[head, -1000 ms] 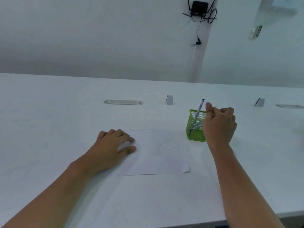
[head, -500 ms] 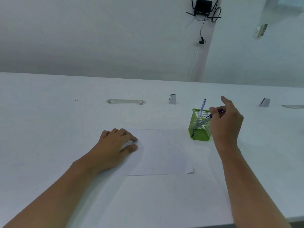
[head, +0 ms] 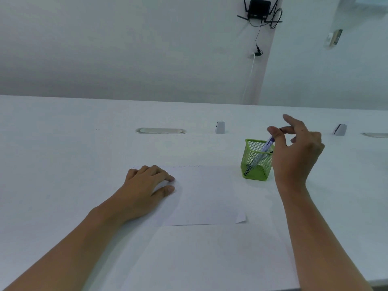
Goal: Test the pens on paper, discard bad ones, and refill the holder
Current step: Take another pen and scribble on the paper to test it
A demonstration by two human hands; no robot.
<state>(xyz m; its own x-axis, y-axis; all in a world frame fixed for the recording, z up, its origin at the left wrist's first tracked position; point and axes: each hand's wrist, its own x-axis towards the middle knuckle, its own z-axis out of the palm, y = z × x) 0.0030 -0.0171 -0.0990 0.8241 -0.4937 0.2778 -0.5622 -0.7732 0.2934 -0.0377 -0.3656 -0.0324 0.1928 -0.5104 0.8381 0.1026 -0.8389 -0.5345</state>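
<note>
the right hand point(head: 294, 152) hovers at centre right, thumb and forefinger pinching the top of a blue-and-white pen point(head: 265, 149) (other fingers spread upward) slanting into the green square mesh holder point(head: 256, 164). the left hand point(head: 147, 185) lies flat, fingers loosely bent, on the white paper sheet point(head: 205, 194) at centre, beside the holder; bare white table point(head: 63, 164) stretches left.

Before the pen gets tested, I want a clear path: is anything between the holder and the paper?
Nothing visible. The right hand pinches a pen above the green holder; bare table separates it from the paper, which the left hand presses.
</note>
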